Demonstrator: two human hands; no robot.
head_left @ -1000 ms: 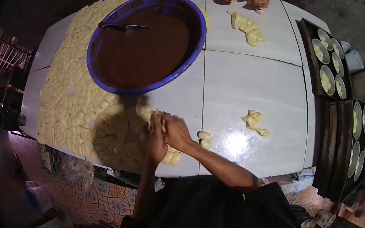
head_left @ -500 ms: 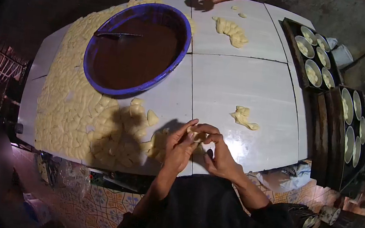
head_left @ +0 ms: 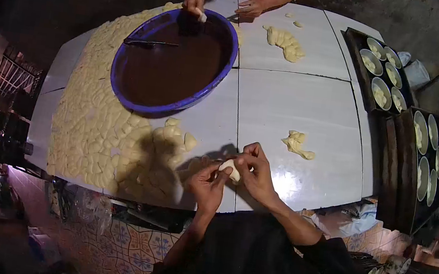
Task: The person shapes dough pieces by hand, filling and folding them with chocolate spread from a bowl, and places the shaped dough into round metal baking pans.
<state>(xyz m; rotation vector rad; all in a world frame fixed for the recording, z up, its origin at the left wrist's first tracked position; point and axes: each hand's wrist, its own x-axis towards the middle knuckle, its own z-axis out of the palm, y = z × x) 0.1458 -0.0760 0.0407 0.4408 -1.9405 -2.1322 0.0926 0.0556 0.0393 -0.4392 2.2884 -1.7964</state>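
Observation:
A small pale piece of dough is held up over the near edge of the table. My left hand pinches it between thumb and fingers. From the other side my right hand closes its fingertips on the same piece. Flattened dough pieces cover the table's left part, reaching close to my left hand. Beyond my right hand lies a small lump of dough. A blue basin of dark brown filling stands farther back, a dark-handled utensil resting in it.
Across the table, a person in an orange shirt has one hand with dough at the basin's rim and the other hand by the table edge. A larger dough strip lies near them. Dark trays with metal tins line the right side.
My fingers have shifted, so the dough between them shows more. The other person's hands have come apart, one moving to the basin with dough. The view has shifted slightly.

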